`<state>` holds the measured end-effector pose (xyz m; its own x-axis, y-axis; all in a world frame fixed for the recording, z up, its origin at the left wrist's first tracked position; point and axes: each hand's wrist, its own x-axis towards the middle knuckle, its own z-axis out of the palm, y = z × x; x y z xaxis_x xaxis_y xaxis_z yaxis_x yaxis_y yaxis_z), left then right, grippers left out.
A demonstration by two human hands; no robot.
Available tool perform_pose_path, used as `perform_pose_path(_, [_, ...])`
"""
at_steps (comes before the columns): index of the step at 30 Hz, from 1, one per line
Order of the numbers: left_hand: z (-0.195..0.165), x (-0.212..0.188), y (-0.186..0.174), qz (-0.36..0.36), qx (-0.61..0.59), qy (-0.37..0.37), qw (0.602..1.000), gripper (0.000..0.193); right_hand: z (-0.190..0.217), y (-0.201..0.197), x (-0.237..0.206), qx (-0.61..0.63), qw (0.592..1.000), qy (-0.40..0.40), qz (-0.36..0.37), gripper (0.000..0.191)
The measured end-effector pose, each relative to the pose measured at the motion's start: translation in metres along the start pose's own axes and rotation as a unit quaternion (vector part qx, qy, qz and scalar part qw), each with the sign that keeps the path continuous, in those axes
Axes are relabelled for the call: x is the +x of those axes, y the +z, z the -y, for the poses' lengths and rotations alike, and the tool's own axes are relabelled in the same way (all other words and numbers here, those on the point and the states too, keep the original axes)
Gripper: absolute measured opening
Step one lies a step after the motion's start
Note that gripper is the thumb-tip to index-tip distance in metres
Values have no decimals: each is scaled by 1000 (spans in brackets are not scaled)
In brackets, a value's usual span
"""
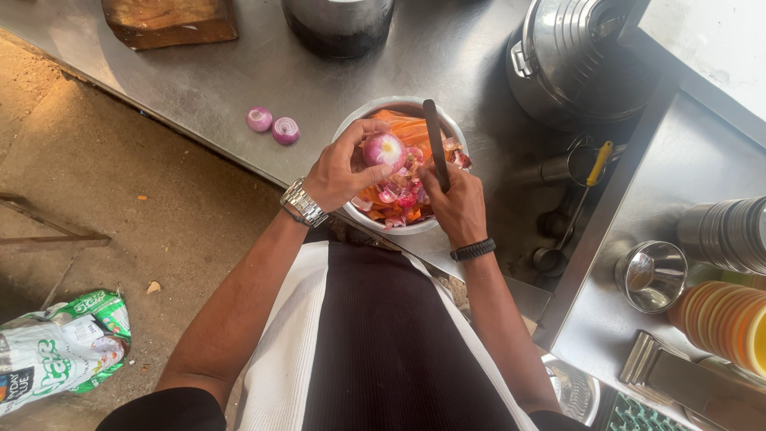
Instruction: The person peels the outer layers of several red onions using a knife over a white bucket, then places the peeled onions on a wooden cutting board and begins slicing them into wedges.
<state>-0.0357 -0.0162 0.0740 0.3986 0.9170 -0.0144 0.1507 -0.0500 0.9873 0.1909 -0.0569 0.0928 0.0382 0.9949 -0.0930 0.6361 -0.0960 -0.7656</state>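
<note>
1. Purple-red peeled onion (384, 149), round, pale cut top facing up: held over the round steel bowl (357, 124), near its left rim.
2. Left hand (339, 172): fingers curled and clamped on the onion, thumb across its lower side. Metal link wristwatch (303, 203) on that wrist.
3. Right hand (456, 203): closed around the dark-handled knife (436, 144), which points away from the body, across the bowl. Black braided wristband (473, 250) on that wrist.
4. Bowl contents: orange carrot peelings (411, 128) at the back, purple onion skins (399, 195) in front.
5. Bowl sits on the grey steel counter (239, 80), at its near edge.
6. Two small peeled purple onions (272, 125) lie on the counter left of the bowl, touching each other.
7. Large ribbed steel pot (574, 56) stands to the right, well apart.
</note>
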Motion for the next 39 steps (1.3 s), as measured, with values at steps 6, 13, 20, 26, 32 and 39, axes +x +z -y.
perform_pose_path(6, [9, -3, 0, 14, -84, 17, 996, 58, 1, -1, -6, 214, 973, 87, 6, 65])
perform_pose_path(13, [7, -5, 0, 21, -84, 20, 996, 63, 2, 0, 1, 26, 998, 56, 0, 35])
perform_pose_path(20, [-4, -8, 5, -2, 14, 49, 999, 69, 1, 1, 0, 11, 999, -9, -32, 21])
perform_pose_path(26, [-12, -4, 9, -26, 85, 60, 994, 65, 12, -2, -3, 147, 989, 7, -4, 20])
perform_pose_path(32, [-16, -2, 18, -69, 167, 114, 977, 63, 19, 1, -7, 106, 994, -21, -20, 18])
perform_pose_path(39, [-9, -6, 24, -78, 183, 113, 973, 63, 15, 2, -4, 16, 993, -105, -52, 14])
